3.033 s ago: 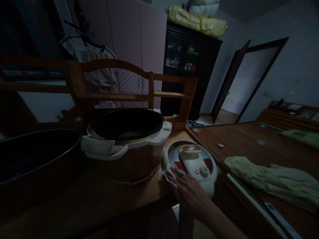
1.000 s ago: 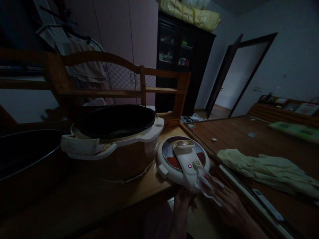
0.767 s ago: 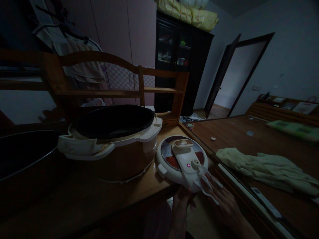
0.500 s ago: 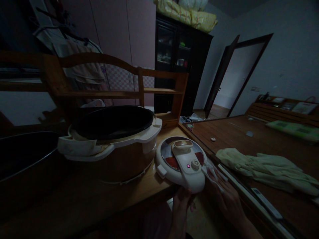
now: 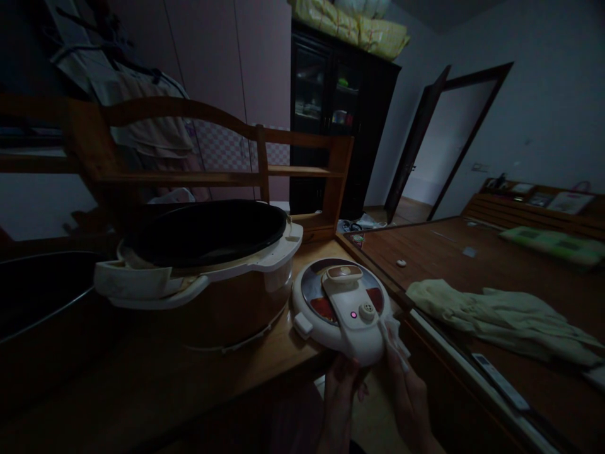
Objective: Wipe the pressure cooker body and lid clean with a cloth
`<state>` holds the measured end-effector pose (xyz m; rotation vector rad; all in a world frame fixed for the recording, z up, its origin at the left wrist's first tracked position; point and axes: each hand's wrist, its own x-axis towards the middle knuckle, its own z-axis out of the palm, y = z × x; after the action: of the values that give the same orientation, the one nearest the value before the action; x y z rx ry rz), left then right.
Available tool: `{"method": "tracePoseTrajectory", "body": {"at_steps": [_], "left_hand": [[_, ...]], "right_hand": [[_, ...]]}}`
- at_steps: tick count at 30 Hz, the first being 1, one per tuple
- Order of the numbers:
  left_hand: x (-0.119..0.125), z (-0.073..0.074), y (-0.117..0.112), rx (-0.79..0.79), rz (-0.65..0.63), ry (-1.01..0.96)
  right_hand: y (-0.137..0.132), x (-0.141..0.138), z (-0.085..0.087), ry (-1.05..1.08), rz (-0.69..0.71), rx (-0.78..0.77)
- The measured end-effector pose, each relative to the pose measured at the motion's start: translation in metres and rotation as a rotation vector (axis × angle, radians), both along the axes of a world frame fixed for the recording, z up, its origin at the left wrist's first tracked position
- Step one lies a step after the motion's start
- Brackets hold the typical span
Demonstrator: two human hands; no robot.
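Observation:
A round white pressure cooker lid (image 5: 362, 337) with a brown-topped handle and a pink button lies on the wooden desk (image 5: 255, 369), its near end jutting past the front edge. My left hand (image 5: 339, 388) grips that near end from below, thumb against the rim. At the lid's right side, my right hand (image 5: 407, 391) is closed on a white cloth (image 5: 396, 340) and presses it to the rim. Left of the lid stands the cooker body (image 5: 246, 302) with a black inner pot (image 5: 212, 230), uncovered.
A dark pot (image 5: 57, 302) sits at the far left. Behind the cooker rises a wooden shelf frame (image 5: 227, 180). To the right, a wooden bed board (image 5: 444, 252) carries a pale green garment (image 5: 501, 321) and a white remote-like strip (image 5: 500, 381).
My right hand has drawn nearer to me and leftward along the lid's rim with the cloth, its fingers now more bunched. My left hand stays on the lid, and the view has shifted slightly.

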<state>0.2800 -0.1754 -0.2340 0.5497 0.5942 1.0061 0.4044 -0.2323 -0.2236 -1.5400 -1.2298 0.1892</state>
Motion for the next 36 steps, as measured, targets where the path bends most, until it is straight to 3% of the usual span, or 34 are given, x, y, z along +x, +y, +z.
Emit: {"method": "tracePoseTrajectory", "body": {"at_steps": [4,10,15,19,22,24,28,36], "left_hand": [[-0.001,0.001,-0.001,0.007,0.010,0.023],[0.000,0.000,-0.003,0.004,0.014,0.016],[-0.001,0.000,-0.001,0.040,0.007,0.028],[-0.001,0.002,-0.001,0.046,0.014,0.027],[-0.001,0.007,-0.002,0.025,0.020,0.017],[-0.001,0.012,-0.003,0.016,0.028,0.012],[-0.001,0.020,-0.005,-0.009,0.044,0.034],[-0.001,0.003,0.001,-0.009,-0.009,0.032]], "right_hand": [[-0.009,-0.008,0.000,0.188,-0.036,-0.042],[-0.022,-0.004,-0.001,0.439,-0.202,-0.107],[-0.028,0.035,0.000,0.350,-0.392,-0.046],[-0.016,0.066,0.015,0.235,-0.523,0.068],[0.005,0.065,0.030,0.307,-0.479,0.040],[0.019,0.054,0.036,0.464,-0.368,-0.042],[0.031,0.027,0.037,0.599,-0.251,-0.142],[0.025,0.000,0.035,0.504,-0.234,-0.091]]}}
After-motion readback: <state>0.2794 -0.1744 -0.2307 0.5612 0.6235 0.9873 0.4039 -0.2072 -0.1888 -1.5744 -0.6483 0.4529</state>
